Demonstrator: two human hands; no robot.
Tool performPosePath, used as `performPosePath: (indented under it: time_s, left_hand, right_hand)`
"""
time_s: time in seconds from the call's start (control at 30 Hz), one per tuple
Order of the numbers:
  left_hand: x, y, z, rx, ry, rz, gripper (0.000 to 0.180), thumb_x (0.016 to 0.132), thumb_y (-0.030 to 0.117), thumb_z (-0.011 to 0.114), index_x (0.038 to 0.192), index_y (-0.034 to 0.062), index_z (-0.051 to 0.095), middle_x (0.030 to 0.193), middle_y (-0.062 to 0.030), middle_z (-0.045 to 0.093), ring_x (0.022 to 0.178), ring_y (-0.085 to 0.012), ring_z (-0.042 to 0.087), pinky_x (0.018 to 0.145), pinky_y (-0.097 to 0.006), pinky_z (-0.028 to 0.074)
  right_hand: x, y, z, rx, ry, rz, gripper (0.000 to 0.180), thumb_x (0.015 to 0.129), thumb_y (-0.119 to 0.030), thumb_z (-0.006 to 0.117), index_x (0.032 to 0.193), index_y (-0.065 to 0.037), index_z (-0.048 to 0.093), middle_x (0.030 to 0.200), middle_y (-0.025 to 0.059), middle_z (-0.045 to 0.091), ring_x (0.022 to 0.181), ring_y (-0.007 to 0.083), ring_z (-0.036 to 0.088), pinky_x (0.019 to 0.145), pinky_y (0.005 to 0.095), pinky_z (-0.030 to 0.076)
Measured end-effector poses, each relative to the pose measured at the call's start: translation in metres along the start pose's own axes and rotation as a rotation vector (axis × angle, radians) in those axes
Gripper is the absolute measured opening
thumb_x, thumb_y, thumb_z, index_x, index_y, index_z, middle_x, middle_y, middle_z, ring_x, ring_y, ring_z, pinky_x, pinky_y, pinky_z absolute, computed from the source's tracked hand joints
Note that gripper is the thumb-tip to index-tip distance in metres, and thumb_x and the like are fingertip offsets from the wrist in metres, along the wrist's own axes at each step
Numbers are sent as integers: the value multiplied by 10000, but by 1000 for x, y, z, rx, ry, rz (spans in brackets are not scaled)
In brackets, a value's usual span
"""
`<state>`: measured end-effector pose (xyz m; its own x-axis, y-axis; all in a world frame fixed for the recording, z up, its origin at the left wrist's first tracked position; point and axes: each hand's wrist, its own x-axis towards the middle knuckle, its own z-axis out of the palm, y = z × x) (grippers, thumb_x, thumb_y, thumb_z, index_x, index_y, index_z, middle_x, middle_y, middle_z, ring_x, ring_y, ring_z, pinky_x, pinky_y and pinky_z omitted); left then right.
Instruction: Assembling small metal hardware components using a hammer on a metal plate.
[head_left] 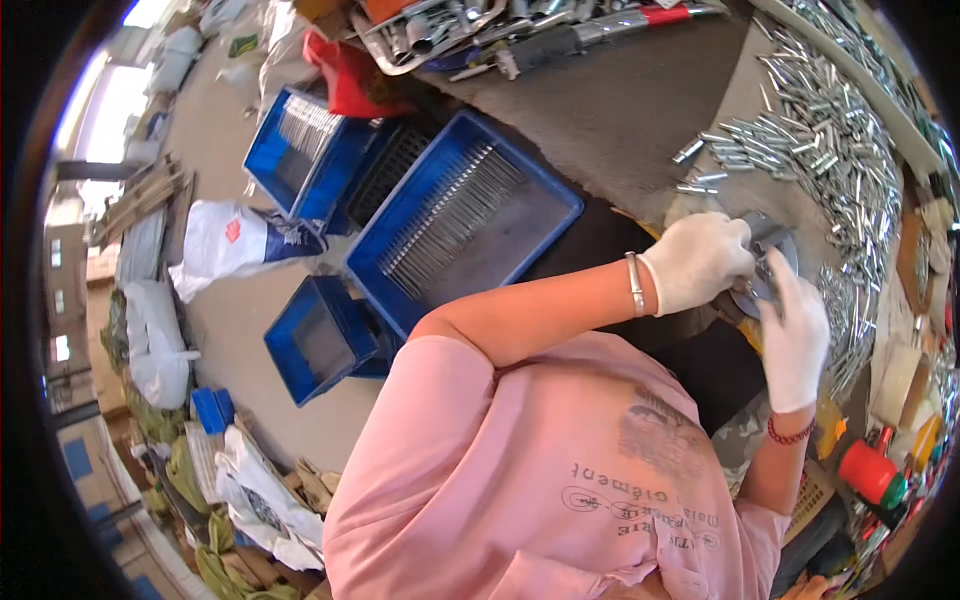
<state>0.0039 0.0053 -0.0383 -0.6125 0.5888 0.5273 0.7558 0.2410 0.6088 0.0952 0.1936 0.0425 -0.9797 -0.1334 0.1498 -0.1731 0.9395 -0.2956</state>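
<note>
White gloves cover both hands, which meet over a grey metal fixture [770, 238] at the right. My left hand [700, 262] is closed, its fingertips pressed together at the near edge of the fixture; whatever they pinch is too small to make out. Close beside it, my right hand [797, 335] curls its fingers in to the same spot, and its grip is also on something hidden. A large heap of shiny metal tubes [835, 150] lies just beyond the hands, with thin metal pins [850, 300] by my right hand.
To the left, a blue crate [475, 290] holds rows of metal rods. Further left stand another blue crate [270, 150] with rods and a smaller blue bin [318, 345]. A red and green spool [868, 475] sits near my right forearm. Tools [590, 35] lie at the top.
</note>
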Motion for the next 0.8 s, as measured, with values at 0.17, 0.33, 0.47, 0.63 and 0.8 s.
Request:
performPosePath:
  time_s: [0.17, 0.33, 0.47, 0.63, 0.8]
  left_hand:
    - [3, 2, 5, 35, -8, -21, 78, 799, 167, 806, 832, 148, 738, 909, -99, 646, 870, -342, 668, 769, -459, 561]
    - [2, -10, 9, -31, 4, 29, 36, 849, 154, 736, 817, 153, 719, 878, -106, 619, 859, -344, 652, 728, -474, 533]
    - [-3, -3, -9, -14, -4, 1, 143, 777, 105, 845, 882, 135, 753, 887, -72, 647, 840, -309, 664, 734, -447, 537]
    - [3, -7, -1, -87, -55, 14, 171, 770, 69, 845, 904, 122, 754, 886, -80, 641, 846, -325, 659, 732, -440, 529]
    - [7, -1, -5, -30, -66, 59, 172, 775, 98, 857, 911, 118, 754, 890, -77, 639, 849, -329, 652, 736, -445, 525]
  right_hand:
    - [-14, 58, -3, -135, -26, 144, 375, 932, -67, 735, 1306, -56, 704, 1171, 160, 708, 1107, 374, 675, 975, 455, 536]
    - [-19, 50, 6, -9, 212, 173, 370, 924, -38, 698, 1293, -58, 696, 1150, 185, 701, 1084, 408, 680, 939, 464, 555]
    - [-41, 28, -4, 165, 300, 144, 507, 925, -35, 727, 1423, -87, 649, 1178, 205, 703, 1105, 417, 681, 950, 466, 563]
    - [-67, 12, -22, 183, 229, 167, 577, 916, -5, 721, 1453, -209, 663, 1025, 94, 715, 824, 325, 722, 725, 406, 591]
    - [-70, 3, -21, -14, 104, 120, 523, 939, -12, 686, 1419, -218, 699, 881, 89, 634, 733, 315, 666, 655, 413, 543]
